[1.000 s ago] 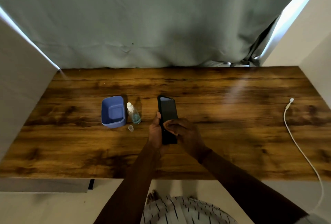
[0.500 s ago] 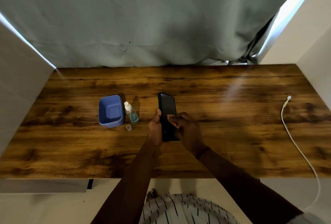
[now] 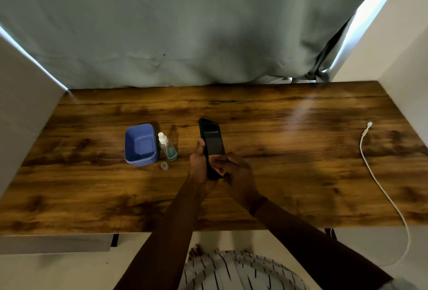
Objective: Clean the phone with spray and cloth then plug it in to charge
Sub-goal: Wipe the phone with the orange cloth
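Observation:
A black phone (image 3: 212, 138) is held tilted above the middle of the wooden table (image 3: 289, 150), screen up. My left hand (image 3: 198, 164) grips its left edge and lower end, thumb along the side. My right hand (image 3: 236, 174) has curled fingers pressed on the lower screen, pinching a small pale cloth (image 3: 214, 162) that is mostly hidden under them. A clear spray bottle (image 3: 168, 147) stands left of the phone, its cap (image 3: 164, 165) lying in front of it. A white charging cable (image 3: 370, 174) lies at the right, with its plug (image 3: 369, 124) at the far end.
A blue plastic tub (image 3: 139, 160) sits just left of the spray bottle and looks empty. A grey curtain (image 3: 185, 35) hangs behind the table and white walls close both sides. The cable runs off the front right edge.
My right hand slid up the phone's screen and back down to its lower part. My left hand kept hold of the phone.

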